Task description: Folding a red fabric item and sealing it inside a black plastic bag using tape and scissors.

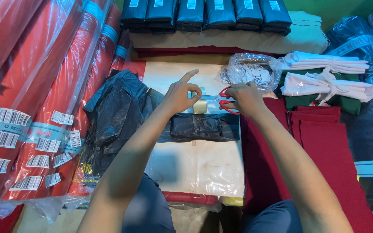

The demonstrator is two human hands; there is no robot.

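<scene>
The right hand (246,98) closes its grip on red-handled scissors (224,100), blades at a small pale tape piece (200,106) pinched by the left hand (178,96) — above a dark folded bag (203,127). Red fabric rolls (44,86) crowd the worktop (195,166) at its left edge.

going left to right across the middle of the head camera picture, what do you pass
Red fabric rolls → crumpled black plastic bag → left hand → small tape roll → red scissors in the right hand → tied white cloth bundles
</scene>
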